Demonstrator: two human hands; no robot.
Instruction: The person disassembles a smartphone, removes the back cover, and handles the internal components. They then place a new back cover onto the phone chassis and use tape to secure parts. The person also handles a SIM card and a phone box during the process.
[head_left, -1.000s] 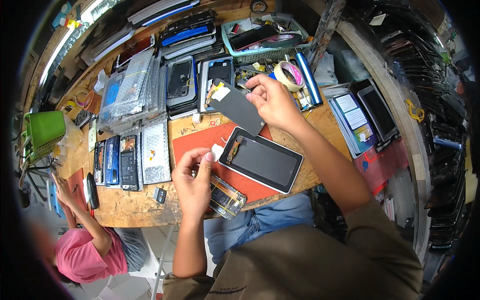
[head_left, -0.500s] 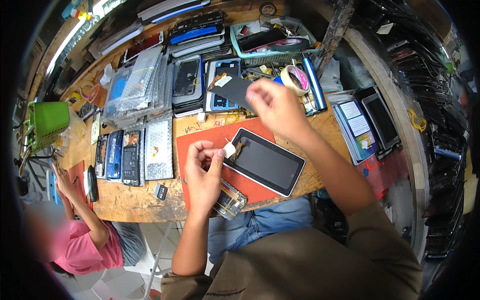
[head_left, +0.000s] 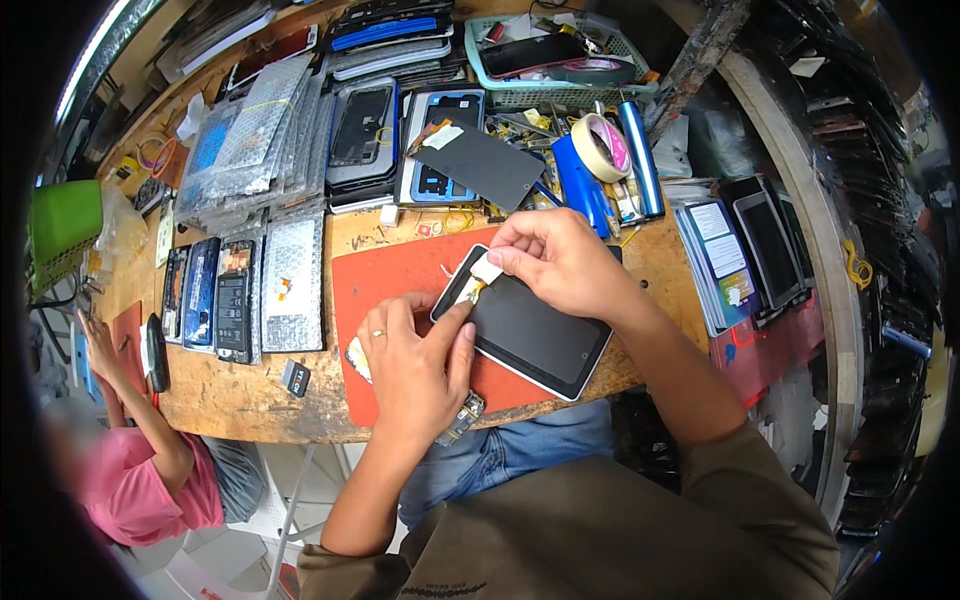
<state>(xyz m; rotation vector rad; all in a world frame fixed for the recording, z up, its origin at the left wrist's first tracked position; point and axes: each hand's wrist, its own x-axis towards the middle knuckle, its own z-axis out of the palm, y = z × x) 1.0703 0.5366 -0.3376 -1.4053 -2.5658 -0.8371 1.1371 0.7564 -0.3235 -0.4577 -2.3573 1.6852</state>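
Observation:
A tablet with a dark screen panel and a white rim lies tilted on the red mat. At its upper left corner my right hand pinches a small white piece of tape. Below the tape a yellowish flat cable shows on the tablet. My left hand rests palm down at the tablet's left side, its fingers apart and the index fingertip at the cable. An opened phone with bare parts is partly hidden beside that hand.
A loose dark screen panel lies across stacked screens behind the mat. Tape rolls and a blue tube stand at the back right. Opened phones line the left. A person in pink sits at far left.
My right hand has left the dark panel at the back and come to the tablet, where it now pinches the white tape my left hand held. My left hand's fingers have spread by the cable.

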